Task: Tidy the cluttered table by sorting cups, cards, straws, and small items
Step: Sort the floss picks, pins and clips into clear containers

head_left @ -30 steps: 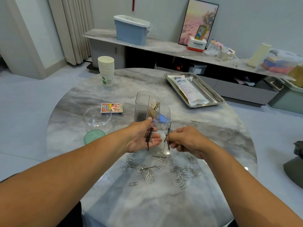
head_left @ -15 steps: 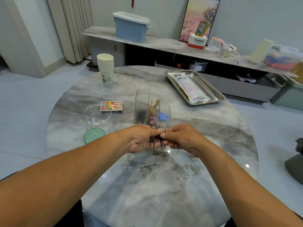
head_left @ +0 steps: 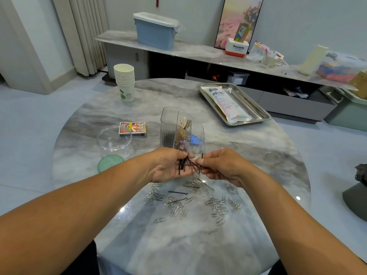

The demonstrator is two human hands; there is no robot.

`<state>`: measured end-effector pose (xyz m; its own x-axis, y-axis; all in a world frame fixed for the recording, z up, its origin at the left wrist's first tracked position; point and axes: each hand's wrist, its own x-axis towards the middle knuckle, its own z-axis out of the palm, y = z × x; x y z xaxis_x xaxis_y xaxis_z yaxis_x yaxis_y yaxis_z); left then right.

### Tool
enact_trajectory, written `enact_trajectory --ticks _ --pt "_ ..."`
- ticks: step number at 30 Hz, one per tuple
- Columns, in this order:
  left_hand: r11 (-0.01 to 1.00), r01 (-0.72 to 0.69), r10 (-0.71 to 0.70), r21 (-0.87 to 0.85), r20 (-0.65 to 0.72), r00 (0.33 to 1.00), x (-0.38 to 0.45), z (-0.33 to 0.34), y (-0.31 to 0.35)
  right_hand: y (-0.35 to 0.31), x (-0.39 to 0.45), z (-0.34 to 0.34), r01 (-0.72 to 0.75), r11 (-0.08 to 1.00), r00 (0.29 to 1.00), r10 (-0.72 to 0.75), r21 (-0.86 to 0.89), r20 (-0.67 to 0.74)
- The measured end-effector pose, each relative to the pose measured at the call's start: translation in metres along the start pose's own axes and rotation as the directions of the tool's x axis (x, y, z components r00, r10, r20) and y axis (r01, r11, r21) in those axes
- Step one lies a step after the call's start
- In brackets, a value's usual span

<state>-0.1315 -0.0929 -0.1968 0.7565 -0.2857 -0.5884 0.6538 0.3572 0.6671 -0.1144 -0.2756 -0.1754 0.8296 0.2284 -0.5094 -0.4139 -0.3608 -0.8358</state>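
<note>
Head view: my left grip (head_left: 168, 165) cups thin black hairpins (head_left: 185, 164); right grip (head_left: 220, 165), at three o'clock, pinches one, adding it.

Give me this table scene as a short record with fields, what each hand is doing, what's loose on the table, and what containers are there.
left hand: left hand holds a bunch of black hairpins in its palm
right hand: right hand pinches hairpins next to the bunch
loose items: paper clips scattered on the table; one stray hairpin among them
containers: clear ribbed holder behind the hands; clear round tub with green lid beside it; metal tray holding a packet
others: cup stack; card box
</note>
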Motion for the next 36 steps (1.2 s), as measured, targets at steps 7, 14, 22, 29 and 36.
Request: enact_trajectory --ticks 7,14,22,29,36 --pt "0.997 0.003 -0.002 0.077 -0.009 1.000 0.000 0.000 -0.002 0.002 -0.003 0.009 0.048 0.999 0.998 -0.047 0.024 -0.029" --pt "0.995 0.047 -0.045 0.087 -0.025 0.999 -0.001 0.001 -0.005 -0.004 -0.005 0.014 0.084 0.976 0.995 -0.072 0.200 -0.070" --pt "0.993 0.108 -0.102 0.043 -0.129 0.986 0.000 -0.011 0.004 0.007 -0.003 -0.026 -0.022 0.581 0.993 -0.083 -0.814 -0.086" --pt "0.994 0.114 -0.113 -0.003 -0.094 0.989 -0.001 -0.011 0.008 0.027 -0.001 -0.020 -0.034 0.347 0.994 -0.082 -0.937 -0.067" --pt "0.989 0.071 -0.078 -0.131 -0.045 0.996 0.001 -0.014 0.012 0.034 -0.005 -0.008 -0.002 0.089 0.992 -0.124 -0.996 -0.013"
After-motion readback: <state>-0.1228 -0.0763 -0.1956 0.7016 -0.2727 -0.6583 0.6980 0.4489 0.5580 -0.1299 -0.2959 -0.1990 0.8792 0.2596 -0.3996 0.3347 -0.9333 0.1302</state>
